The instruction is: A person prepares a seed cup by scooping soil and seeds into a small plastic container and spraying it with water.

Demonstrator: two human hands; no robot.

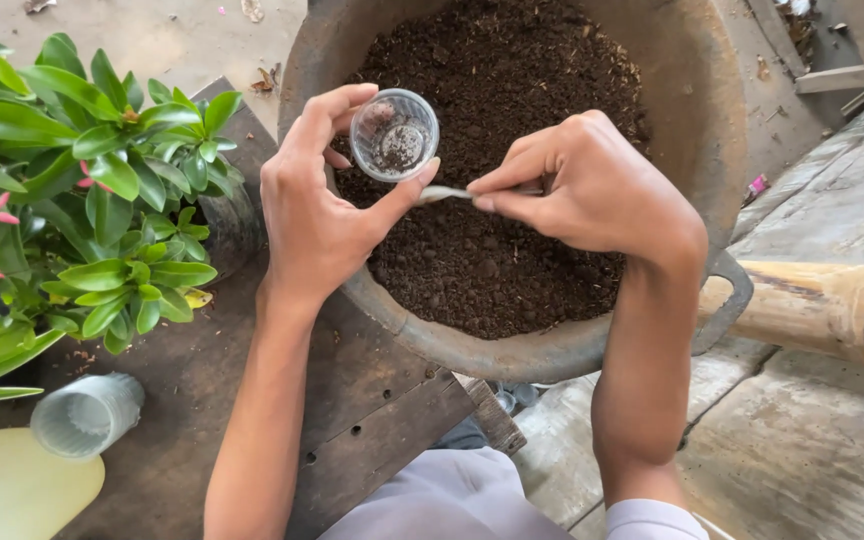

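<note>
My left hand (317,215) pinches a small clear cup (394,134); my right hand (592,185), at three o'clock, pinches a spoon (442,194) over the soil basin (697,150).

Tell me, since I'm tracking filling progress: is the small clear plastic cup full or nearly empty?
Nearly empty: the small clear plastic cup, held in the left hand, shows only a thin patch of dark soil on its bottom.

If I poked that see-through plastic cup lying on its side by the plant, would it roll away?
Probably. The clear ribbed plastic cup lies on its side on the dark wooden board, so a poke would likely roll it in a curve. It looks thin and empty, so probably very light and easy to squash.
</note>
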